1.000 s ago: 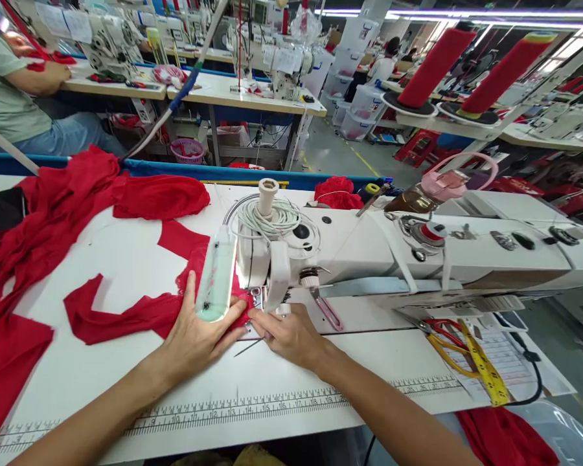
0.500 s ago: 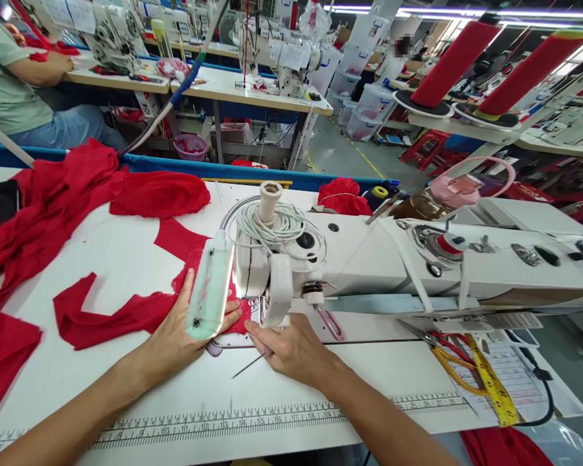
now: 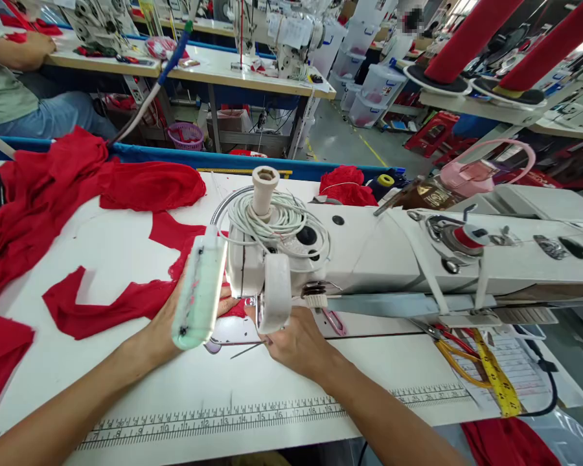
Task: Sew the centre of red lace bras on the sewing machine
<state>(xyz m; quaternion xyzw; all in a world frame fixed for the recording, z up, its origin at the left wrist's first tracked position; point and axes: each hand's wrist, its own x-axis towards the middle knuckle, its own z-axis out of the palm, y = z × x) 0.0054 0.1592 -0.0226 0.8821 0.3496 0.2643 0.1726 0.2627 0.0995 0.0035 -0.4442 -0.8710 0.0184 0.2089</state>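
Red, crumpled-edged cloth (image 3: 111,312) lies on the white tabletop (image 3: 252,401), its right end running under the head of my white sewing machine (image 3: 369,249). My left hand (image 3: 168,320) rests open on it, palm down, mostly behind a pale green translucent panel (image 3: 200,291). My right hand (image 3: 298,342) has its fingers bent around a thin dark pointed tool (image 3: 247,351); the machine head covers their tips, so I can't make out the grip fully.

Beyond the table, a purple plastic basket (image 3: 185,137) holds red scraps. Clear lidded plastic boxes (image 3: 376,90) stand stacked near the aisle, contents too blurred to name. Behind the machine, a brown-looking bottle with a pink lid (image 3: 434,194) is partly hidden. At lower right, a clear plastic tub (image 3: 576,435) is cut off; whether the dark red fabric (image 3: 508,443) beside its visible wall lies inside, I can't tell.
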